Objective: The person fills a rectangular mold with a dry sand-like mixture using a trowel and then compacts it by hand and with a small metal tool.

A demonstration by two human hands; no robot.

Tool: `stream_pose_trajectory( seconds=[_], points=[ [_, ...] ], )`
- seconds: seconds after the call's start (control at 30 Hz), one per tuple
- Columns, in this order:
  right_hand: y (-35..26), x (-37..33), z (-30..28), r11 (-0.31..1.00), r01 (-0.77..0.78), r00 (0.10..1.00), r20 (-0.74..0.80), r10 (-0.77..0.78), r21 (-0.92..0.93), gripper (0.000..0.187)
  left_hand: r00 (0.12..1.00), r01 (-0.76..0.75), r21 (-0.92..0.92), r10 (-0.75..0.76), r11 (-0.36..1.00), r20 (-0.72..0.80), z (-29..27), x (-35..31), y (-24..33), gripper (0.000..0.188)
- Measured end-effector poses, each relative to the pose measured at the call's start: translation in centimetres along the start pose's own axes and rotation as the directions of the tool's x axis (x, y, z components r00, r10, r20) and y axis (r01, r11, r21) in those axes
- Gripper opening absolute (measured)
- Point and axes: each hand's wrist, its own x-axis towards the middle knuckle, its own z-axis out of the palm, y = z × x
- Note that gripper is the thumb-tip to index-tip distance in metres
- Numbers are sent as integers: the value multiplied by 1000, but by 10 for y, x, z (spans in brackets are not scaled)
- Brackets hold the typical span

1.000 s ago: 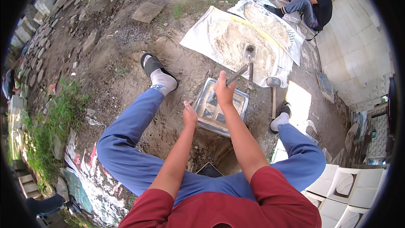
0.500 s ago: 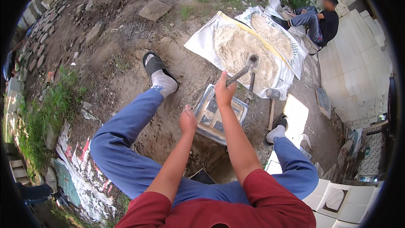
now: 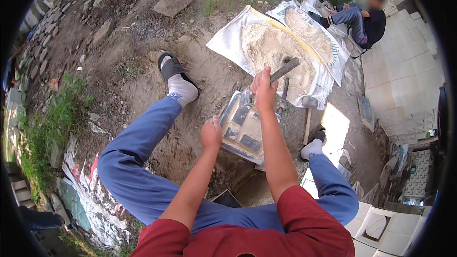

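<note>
My right hand (image 3: 264,89) is wrapped round a dark, flat bar-like tool (image 3: 285,69), which slants up and right over a heap of pale powder (image 3: 259,43). Below that hand lies a rectangular metal mould (image 3: 230,148) with divided compartments, dusted with powder and partly hidden by my right forearm. My left hand (image 3: 211,132) is curled closed by the mould's left side; whatever its fingers may hold is hidden. Another tool with a dark handle (image 3: 285,88) rests at the powder's near edge. A mallet (image 3: 308,114) with a wooden handle lies to the right.
The powder lies on spread white sacks (image 3: 227,43). A dark-framed pit opening (image 3: 227,199) is between my legs. A person (image 3: 364,24) sits at the far right beside stacked pale blocks (image 3: 397,71). Stones (image 3: 172,4) and weeds (image 3: 52,133) lie left.
My right hand has risen slightly and moved right, swinging the bar to a new angle with its far end further right. The left hand stays near the mould's left side.
</note>
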Motion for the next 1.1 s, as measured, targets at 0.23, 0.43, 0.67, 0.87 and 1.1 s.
stream_pose_trajectory(
  seconds=[0.23,0.43,0.67,0.87,1.1],
  points=[
    [-35,19,-26,990,-85,905,424,30,110,61,1000,-5,111,5,994,3,3,-1,7,58],
    [-9,17,-39,990,-125,782,621,54,71,56,999,25,143,-30,989,37,-1,0,5,57],
    [19,14,-51,989,-139,785,603,141,-51,47,998,-15,202,3,979,58,2,-2,9,58],
    [11,7,-71,981,-106,759,624,184,-160,44,997,12,218,-28,976,72,-3,-1,12,60],
    [-5,6,-112,995,-95,718,689,97,-41,47,996,28,228,-45,973,72,-4,0,20,63]
  ],
)
